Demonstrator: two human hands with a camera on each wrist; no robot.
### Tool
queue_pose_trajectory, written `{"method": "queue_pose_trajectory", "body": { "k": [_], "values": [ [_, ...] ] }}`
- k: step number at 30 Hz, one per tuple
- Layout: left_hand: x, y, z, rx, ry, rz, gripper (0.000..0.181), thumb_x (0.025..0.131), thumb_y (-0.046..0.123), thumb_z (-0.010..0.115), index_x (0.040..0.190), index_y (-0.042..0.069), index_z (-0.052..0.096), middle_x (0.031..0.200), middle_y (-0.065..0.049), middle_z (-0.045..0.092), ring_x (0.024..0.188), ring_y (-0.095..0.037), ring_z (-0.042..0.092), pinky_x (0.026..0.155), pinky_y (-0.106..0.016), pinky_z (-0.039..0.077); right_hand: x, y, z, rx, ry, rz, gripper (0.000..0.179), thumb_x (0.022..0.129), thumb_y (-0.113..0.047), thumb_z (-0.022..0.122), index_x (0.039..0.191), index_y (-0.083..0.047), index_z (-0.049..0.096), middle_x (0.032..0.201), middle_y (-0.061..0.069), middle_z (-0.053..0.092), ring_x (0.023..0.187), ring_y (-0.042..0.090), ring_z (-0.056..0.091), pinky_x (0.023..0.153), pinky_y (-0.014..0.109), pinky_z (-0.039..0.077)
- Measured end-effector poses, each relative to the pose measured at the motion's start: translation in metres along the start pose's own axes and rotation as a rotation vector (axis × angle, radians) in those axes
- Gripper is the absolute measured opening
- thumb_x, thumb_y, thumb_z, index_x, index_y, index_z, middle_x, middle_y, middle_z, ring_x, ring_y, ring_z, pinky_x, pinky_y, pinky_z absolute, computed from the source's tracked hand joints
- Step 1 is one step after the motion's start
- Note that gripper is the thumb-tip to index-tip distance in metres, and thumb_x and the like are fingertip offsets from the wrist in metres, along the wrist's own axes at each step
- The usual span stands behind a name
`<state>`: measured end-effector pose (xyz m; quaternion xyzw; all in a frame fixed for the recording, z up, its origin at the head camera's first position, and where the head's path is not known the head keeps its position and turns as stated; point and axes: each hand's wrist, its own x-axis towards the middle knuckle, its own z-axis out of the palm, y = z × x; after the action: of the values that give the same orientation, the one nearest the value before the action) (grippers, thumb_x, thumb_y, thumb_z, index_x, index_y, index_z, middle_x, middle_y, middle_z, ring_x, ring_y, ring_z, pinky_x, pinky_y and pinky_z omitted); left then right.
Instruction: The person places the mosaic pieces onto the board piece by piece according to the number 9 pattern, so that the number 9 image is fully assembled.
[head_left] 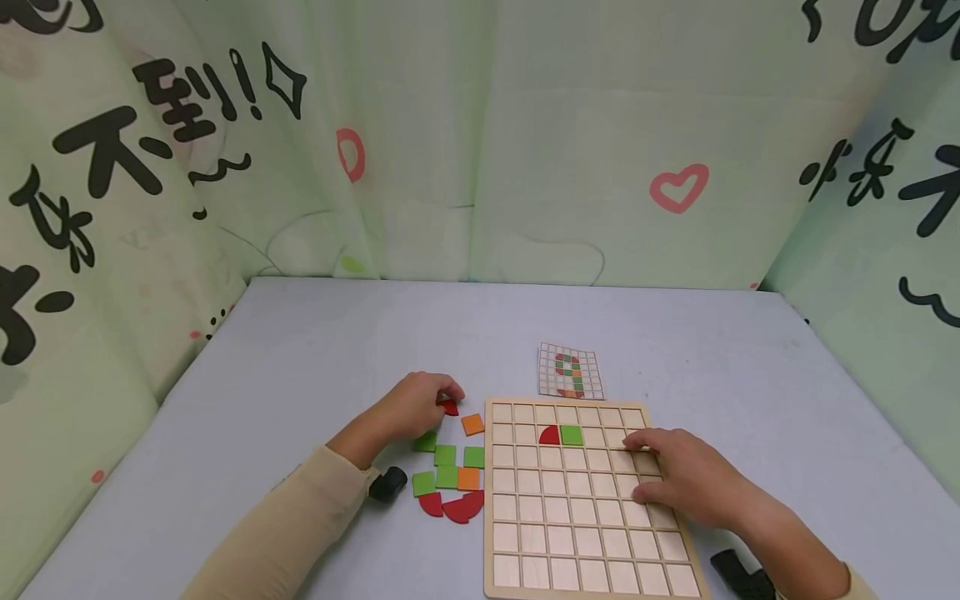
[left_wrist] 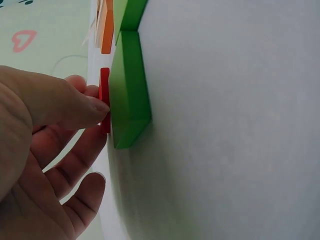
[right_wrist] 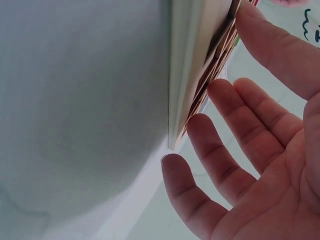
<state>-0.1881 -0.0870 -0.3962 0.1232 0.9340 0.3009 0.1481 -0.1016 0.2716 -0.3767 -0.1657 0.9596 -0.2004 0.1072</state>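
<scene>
My left hand (head_left: 413, 406) pinches a red quarter-circle tile (head_left: 450, 407) between thumb and fingers, left of the wooden grid board (head_left: 588, 500). In the left wrist view that red tile (left_wrist: 104, 100) is seen edge-on beside a thick green tile (left_wrist: 131, 90). Over the board's right side, my right hand (head_left: 693, 471) rests with its fingers spread and holds no tile; the right wrist view shows the fingers relaxed along the board's edge (right_wrist: 187, 75). A red quarter-circle tile (head_left: 550, 435) and a green square tile (head_left: 572, 435) lie side by side in the board's second row.
Left of the board lie loose green squares (head_left: 445, 455), orange squares (head_left: 468, 479) and red rounded pieces (head_left: 459, 510). A printed pattern card (head_left: 592, 379) lies behind the board on the white table (head_left: 360, 325). Patterned curtains (head_left: 570, 142) enclose the table's back and sides.
</scene>
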Motion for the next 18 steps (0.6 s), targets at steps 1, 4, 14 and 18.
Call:
{"method": "queue_pose_trajectory", "body": {
  "k": [1,4,14,18],
  "values": [
    [0.0000,0.0000,-0.0001,-0.001,0.001,-0.002,0.025,0.093,-0.002,0.064,0.115,0.011,0.070,0.103,-0.002,0.065,0.098,-0.022,0.055,0.083,-0.032,0.053,0.0000,-0.0001,0.0000,0.000,0.000,-0.001,0.055,0.078,-0.028,0.085,0.124,-0.007,0.064,0.121,0.009,0.064,0.114,0.038,0.057,0.091,0.053,0.045],
    [-0.0001,-0.0001,-0.0004,-0.001,0.004,-0.005,0.026,0.093,-0.002,0.064,0.115,0.011,0.070,0.104,-0.002,0.065,0.098,-0.022,0.055,0.083,-0.031,0.053,-0.0002,-0.0008,-0.0001,-0.002,0.002,0.002,0.055,0.077,-0.028,0.085,0.124,-0.007,0.064,0.122,0.010,0.064,0.114,0.038,0.057,0.091,0.053,0.045],
    [-0.0001,-0.0007,-0.0013,-0.004,0.017,-0.043,0.021,0.091,0.004,0.071,0.111,0.011,0.070,0.101,-0.002,0.063,0.096,-0.021,0.055,0.077,-0.028,0.054,-0.0002,-0.0011,-0.0003,0.000,-0.001,0.007,0.055,0.077,-0.027,0.085,0.124,-0.007,0.064,0.121,0.010,0.064,0.114,0.038,0.057,0.091,0.054,0.045],
    [-0.0005,-0.0010,-0.0014,0.002,0.028,-0.041,0.019,0.090,0.006,0.074,0.108,0.010,0.069,0.097,-0.002,0.063,0.093,-0.021,0.055,0.074,-0.027,0.054,0.0004,-0.0008,-0.0003,-0.001,-0.004,0.011,0.055,0.078,-0.028,0.085,0.124,-0.007,0.064,0.121,0.010,0.064,0.114,0.039,0.057,0.092,0.055,0.045]
  ]
}}
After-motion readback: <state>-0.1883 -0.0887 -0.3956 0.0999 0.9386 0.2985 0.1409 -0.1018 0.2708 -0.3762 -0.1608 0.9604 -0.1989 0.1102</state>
